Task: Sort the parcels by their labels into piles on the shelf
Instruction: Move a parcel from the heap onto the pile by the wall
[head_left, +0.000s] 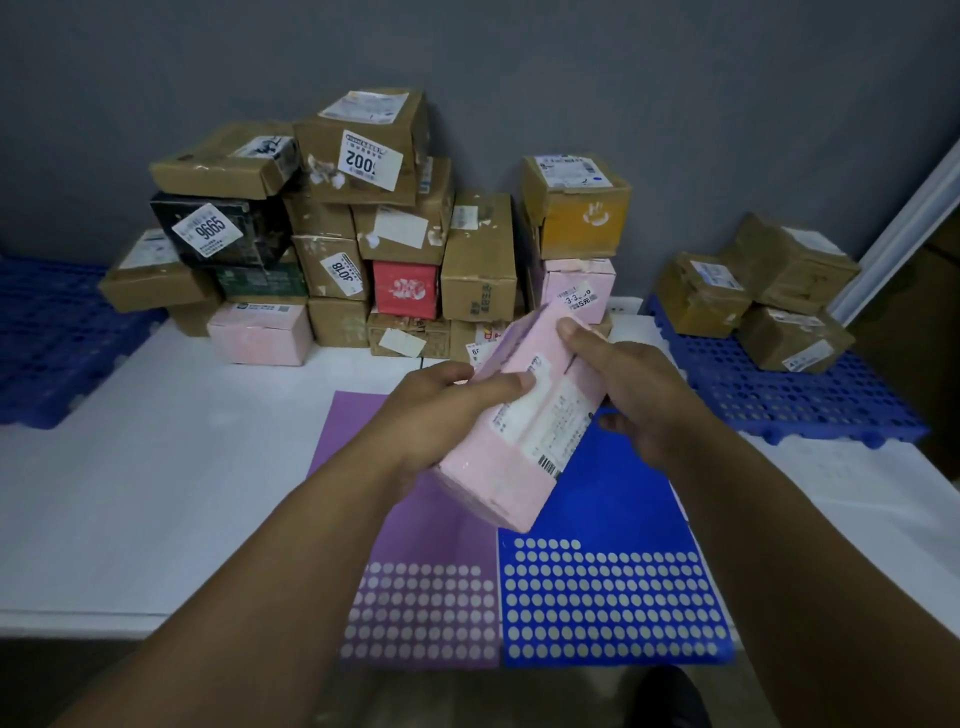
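White table (171, 467), grey wall (675, 78) behind. L hand (441, 410) & R hand (644, 395) grip pink parcel (519, 447) from opposite sides; long axis points away, label up.

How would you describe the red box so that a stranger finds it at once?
Look at the big heap of parcels against the grey wall. Near its middle, a small red box sits between brown cartons. It is the only red one, with a white mark on its front.

A purple dotted sheet (441, 530) lies edge to edge with a blue dotted sheet (613, 509), grey wall (675, 78) behind.
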